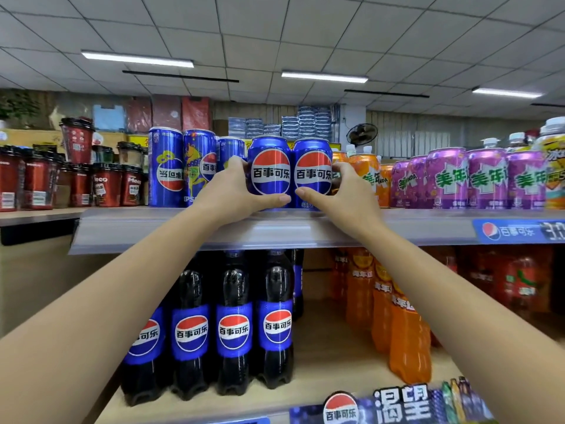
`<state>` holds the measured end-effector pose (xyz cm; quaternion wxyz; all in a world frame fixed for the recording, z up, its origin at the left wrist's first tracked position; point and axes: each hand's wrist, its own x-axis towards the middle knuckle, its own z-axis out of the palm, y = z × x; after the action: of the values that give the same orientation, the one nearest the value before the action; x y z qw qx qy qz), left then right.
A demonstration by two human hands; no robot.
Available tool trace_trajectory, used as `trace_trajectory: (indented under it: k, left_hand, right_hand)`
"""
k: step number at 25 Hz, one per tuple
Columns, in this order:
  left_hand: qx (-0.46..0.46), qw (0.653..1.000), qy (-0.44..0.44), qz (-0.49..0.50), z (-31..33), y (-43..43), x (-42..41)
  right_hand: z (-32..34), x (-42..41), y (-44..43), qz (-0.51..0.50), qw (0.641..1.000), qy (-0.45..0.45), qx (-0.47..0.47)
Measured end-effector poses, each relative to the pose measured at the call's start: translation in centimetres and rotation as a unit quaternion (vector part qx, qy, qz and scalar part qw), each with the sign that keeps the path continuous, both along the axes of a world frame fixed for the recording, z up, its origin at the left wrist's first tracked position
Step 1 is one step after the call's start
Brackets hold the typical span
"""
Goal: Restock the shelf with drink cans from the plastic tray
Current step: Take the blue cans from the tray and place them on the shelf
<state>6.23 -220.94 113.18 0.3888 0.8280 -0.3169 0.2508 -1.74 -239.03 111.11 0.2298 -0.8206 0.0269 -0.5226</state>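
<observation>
Grip: left hand (235, 191), right hand (347, 195) clasp two cans (269, 154).

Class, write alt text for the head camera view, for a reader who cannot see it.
A left hand and a right hand each grip a blue Pepsi can, left can and right can, side by side on the upper shelf; cola bottles stand below.

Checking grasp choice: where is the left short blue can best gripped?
The left can by its lower wall, from the front-left, as the left hand does: it stands upright and the right can blocks its right side.
</observation>
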Motion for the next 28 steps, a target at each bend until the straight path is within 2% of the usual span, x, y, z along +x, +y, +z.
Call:
trace_trajectory:
  k: [3,7,9,11,13,16,19,21,25,26,28]
  left_hand:
    - [-0.036,0.999,-0.03,0.002,-0.3,0.1,-1.1]
    - [-0.162,0.969,-0.187,0.021,-2.8,1.0,-5.1]
    - [-0.203,0.952,-0.23,-0.011,-5.8,1.7,-8.3]
    - [-0.187,0.955,-0.226,-0.038,-10.5,1.8,-11.8]
    - [-0.126,0.974,-0.182,-0.057,-16.0,1.1,-15.3]
    - [0.016,0.994,-0.095,-0.05,-25.2,-0.3,-19.7]
    - [0.139,0.989,-0.003,-0.051,-34.0,-1.0,-23.5]
    - [0.183,0.98,0.048,-0.064,-39.3,-0.7,-25.8]
    - [0.261,0.948,0.161,-0.085,-50.3,-0.3,-29.7]
    - [0.289,0.934,0.193,-0.082,-53.2,-0.3,-30.3]
    - [0.366,0.889,0.263,-0.082,-59.5,-0.2,-31.9]
  right_hand:
    - [0.0,-0.7,0.1,0.022,0.999,-0.036,-0.012]
    - [-2.9,-4.6,-0.5,-0.032,0.981,-0.171,-0.086]
    - [-5.9,-7.6,-1.1,-0.037,0.979,-0.166,-0.112]
    - [-10.1,-11.0,-1.7,0.0,0.985,-0.137,-0.103]
    - [-15.1,-14.5,-2.0,0.03,0.991,-0.09,-0.093]
    - [-23.8,-19.2,-2.3,0.055,0.993,0.023,-0.105]
    - [-32.5,-23.5,-2.3,0.073,0.977,0.165,-0.114]
    - [-37.9,-26.1,-2.2,0.07,0.96,0.25,-0.106]
    - [-49.2,-30.3,-1.6,0.056,0.904,0.415,-0.088]
    - [-52.2,-31.1,-1.2,0.057,0.882,0.461,-0.081]
    - [-58.7,-32.9,-0.3,0.061,0.809,0.581,-0.069]
